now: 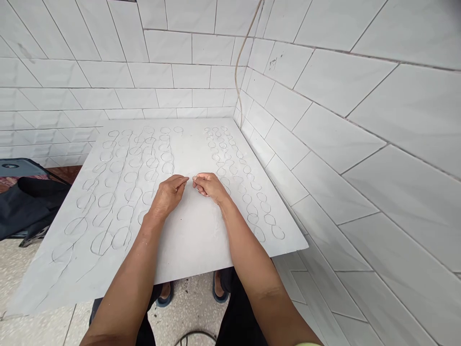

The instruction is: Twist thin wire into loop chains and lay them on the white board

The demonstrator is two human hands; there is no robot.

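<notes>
My left hand point(168, 194) and my right hand point(211, 186) are held close together over the middle of a white board point(190, 240). Thumb and fingertips are pinched on each hand, with a small gap between the two. Whatever the fingertips hold is too fine to make out. Left of my hands, rows of thin dark loops point(122, 237) with long wavy lines cover the board. Smaller loops point(265, 206) run in chains on the right. Whether these are drawn or are thin wire or thread, I cannot tell.
White tiled walls point(331, 96) meet at the corner behind the board. A thin cable point(236, 72) hangs down there. Dark cloth point(32, 202) lies on a chair at the left. Below the board's front edge are feet in blue slippers point(164, 299) on a speckled floor point(187, 312).
</notes>
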